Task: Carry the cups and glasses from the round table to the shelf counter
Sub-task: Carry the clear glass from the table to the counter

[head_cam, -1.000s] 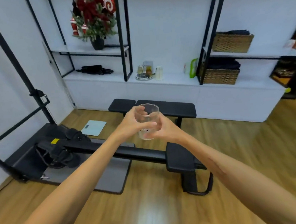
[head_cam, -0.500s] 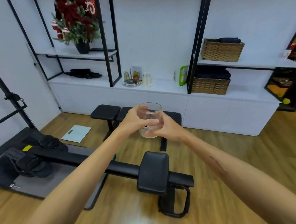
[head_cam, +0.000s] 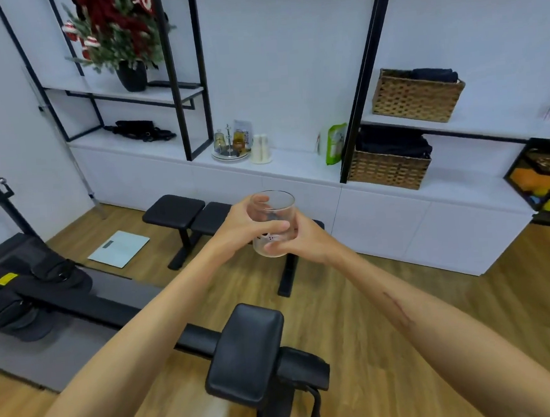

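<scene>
Fingers [head_cam: 276, 226] of both hands are curling around a clear glass [head_cam: 273, 223], left hand [head_cam: 240, 225] and right hand [head_cam: 302, 239] holding it upright in midair, with the white shelf counter [head_cam: 297, 167] lying ahead beyond a black bench [head_cam: 182, 211].

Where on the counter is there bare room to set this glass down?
Bare counter lies between the white cup and green packet, and left, between the black straps and tray. Crowded around the tray and lower basket.
</scene>
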